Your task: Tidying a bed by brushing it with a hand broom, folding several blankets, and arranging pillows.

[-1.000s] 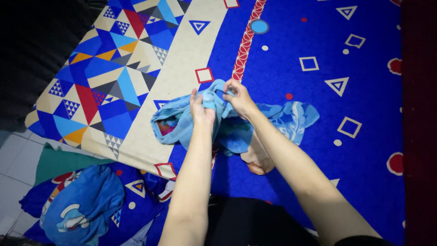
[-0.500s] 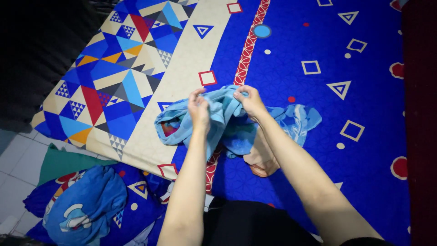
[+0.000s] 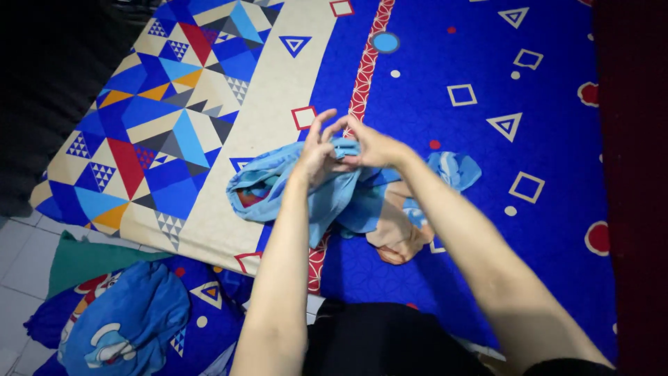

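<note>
Your two hands meet over the middle of the mattress (image 3: 557,160), which is covered in a blue sheet printed with white triangles, squares and dots. Your left hand (image 3: 316,152) and your right hand (image 3: 372,147) press close together, touching or nearly so, and both pinch the top of a light blue cloth (image 3: 327,191). The left thumb and fingers close on a bunched fold of the fabric, with the forefinger partly lifted above it. The right fingers also close on the same fold from the other side, thumb pointing toward the left hand.

The light blue cloth is crumpled and hangs down from your grip, while the rest of it lies on the sheet. One end spreads toward the left edge of the mattress, where a patch of red and orange print shows inside a fold. The other end trails out past your right forearm toward the right side. It lies across the red patterned stripe (image 3: 365,66) that runs down the sheet from the far edge toward you.

A peach-coloured cloth (image 3: 393,233) lies just beside the blue one, partly under it, below your right wrist.

A folded blanket (image 3: 174,111) with a cream border and blue, red, orange and grey triangles covers the far left part of the mattress. At the near left corner, down on the tiled floor (image 3: 14,278), lies a heap of blue bedding (image 3: 125,320) with a cartoon print, with a green cloth (image 3: 83,257) beside it.
</note>
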